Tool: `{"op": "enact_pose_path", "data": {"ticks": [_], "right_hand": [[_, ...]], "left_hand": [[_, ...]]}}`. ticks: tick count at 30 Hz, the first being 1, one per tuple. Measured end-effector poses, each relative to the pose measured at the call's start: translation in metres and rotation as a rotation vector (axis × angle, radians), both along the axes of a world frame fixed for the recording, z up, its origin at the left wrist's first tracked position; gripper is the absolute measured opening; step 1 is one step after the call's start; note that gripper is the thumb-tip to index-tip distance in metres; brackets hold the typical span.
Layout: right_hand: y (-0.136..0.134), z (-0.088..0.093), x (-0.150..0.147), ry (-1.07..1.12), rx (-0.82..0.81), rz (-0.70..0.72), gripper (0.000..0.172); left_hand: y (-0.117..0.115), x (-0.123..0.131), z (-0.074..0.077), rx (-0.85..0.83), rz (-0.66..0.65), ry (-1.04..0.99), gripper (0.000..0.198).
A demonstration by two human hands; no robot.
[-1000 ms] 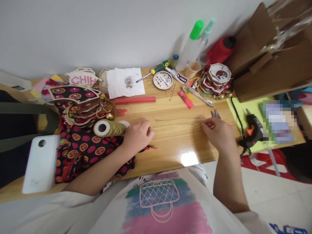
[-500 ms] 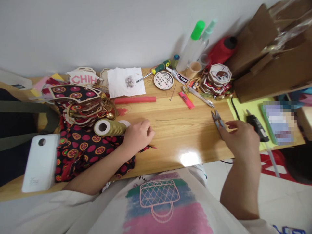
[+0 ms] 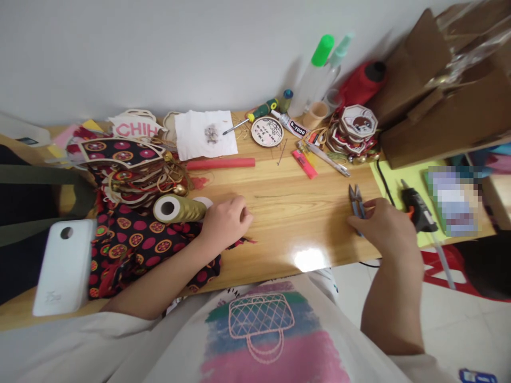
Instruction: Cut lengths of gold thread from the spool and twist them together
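My left hand (image 3: pixel 227 221) rests on the table with its fingers curled into a loose fist. Whatever it may hold is hidden. Right beside it lies a spool of olive-gold thread (image 3: pixel 181 209), on top of a dark cloth with a round fruit-like print (image 3: pixel 147 239). On the right, my right hand (image 3: pixel 385 226) has its thumb and fingers closed around the handles of a pair of thread snips (image 3: pixel 356 202). The snips are down at the tabletop, their blades apart and pointing away from me.
Beyond the right hand lie a black glue gun (image 3: pixel 418 207) and a green-edged packet (image 3: pixel 453 202). A cardboard box (image 3: pixel 443 101) stands behind. Along the wall are a screwdriver (image 3: pixel 261 110), a glue tube (image 3: pixel 293 126), a red stick (image 3: pixel 221 164) and stacked ornaments (image 3: pixel 128 170).
The snips have turned more upright in view, and my right hand has shifted slightly left with its thumb across the handles. My left hand stays where it was.
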State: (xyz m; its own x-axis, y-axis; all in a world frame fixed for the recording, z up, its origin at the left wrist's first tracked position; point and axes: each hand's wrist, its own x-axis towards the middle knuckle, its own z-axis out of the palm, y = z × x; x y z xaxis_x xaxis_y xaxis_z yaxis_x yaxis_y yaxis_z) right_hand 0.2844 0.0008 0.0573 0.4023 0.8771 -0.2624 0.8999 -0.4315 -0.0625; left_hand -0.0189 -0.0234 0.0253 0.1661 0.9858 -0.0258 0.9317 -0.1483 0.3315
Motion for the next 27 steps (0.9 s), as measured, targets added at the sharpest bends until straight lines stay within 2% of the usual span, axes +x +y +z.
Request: {"op": "enact_pose_path", "data": {"ticks": [6,9,13,16,19,22,24,27], "right_hand": [[0.006,0.008,-0.011,-0.070,-0.189,-0.024,0.019],[0.003,0.009,-0.011,-0.046,-0.137,-0.066,0.013],[-0.008,0.009,-0.012,0.343,0.010,-0.085,0.013],[-0.017,0.011,-0.022,0.617,-0.121,0.031,0.020],[-0.023,0.013,-0.041,0.740,-0.271,0.259,0.032],[-0.026,0.012,-0.064,0.832,-0.295,0.468,0.033],[-0.027,0.011,-0.078,0.909,-0.320,0.520,0.035],[-0.029,0.007,-0.094,1.023,-0.305,0.475,0.043]], "left_hand": [[0.000,0.000,0.001,-0.014,0.004,0.006,0.013],[0.000,0.000,0.000,0.004,0.000,0.004,0.013],[0.000,0.000,0.000,0.006,0.001,-0.019,0.012],[0.001,0.000,0.000,0.000,0.007,-0.030,0.012],[0.001,0.000,0.000,0.008,-0.001,-0.032,0.013],[0.001,-0.001,-0.001,0.031,-0.010,-0.019,0.012],[0.001,-0.001,-0.001,0.043,-0.011,-0.015,0.012],[0.001,-0.001,-0.001,0.036,-0.006,-0.008,0.011]]}}
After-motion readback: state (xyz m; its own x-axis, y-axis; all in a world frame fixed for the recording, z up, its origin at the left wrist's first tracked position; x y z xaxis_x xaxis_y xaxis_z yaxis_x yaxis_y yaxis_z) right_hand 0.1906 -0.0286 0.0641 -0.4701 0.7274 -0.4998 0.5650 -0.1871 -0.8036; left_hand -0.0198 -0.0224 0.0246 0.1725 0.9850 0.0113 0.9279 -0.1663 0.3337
